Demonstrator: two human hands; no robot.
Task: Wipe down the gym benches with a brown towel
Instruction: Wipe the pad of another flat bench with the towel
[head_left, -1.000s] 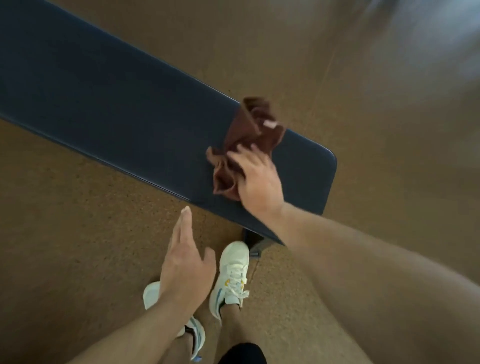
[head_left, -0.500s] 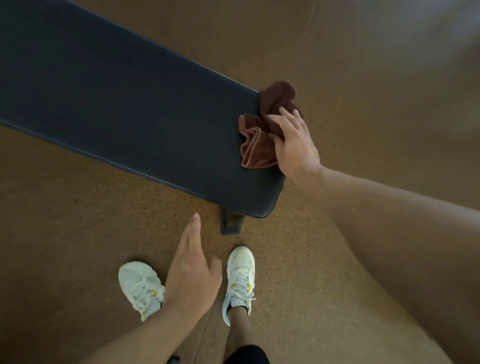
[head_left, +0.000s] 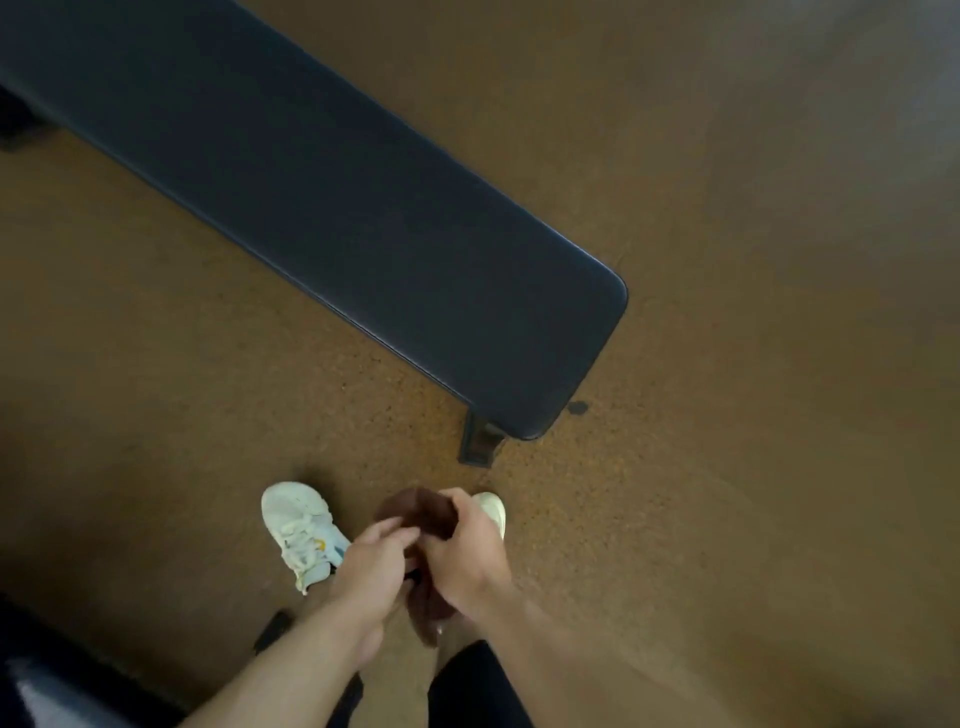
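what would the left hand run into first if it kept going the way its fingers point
The left hand points up and right into the brown towel bunched between it and the right hand, so it meets the towel at once. Past that lies the right shoe; depth is unclear.

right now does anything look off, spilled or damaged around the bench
Nothing stands out. The bench pad looks intact and bare, and the brown towel is bunched between both hands above the floor. One small dark spot marks the floor by the bench's end.

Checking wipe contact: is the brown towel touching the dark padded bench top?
Apart. The head view shows the brown towel bunched in both hands, with bare floor between it and the dark padded bench.
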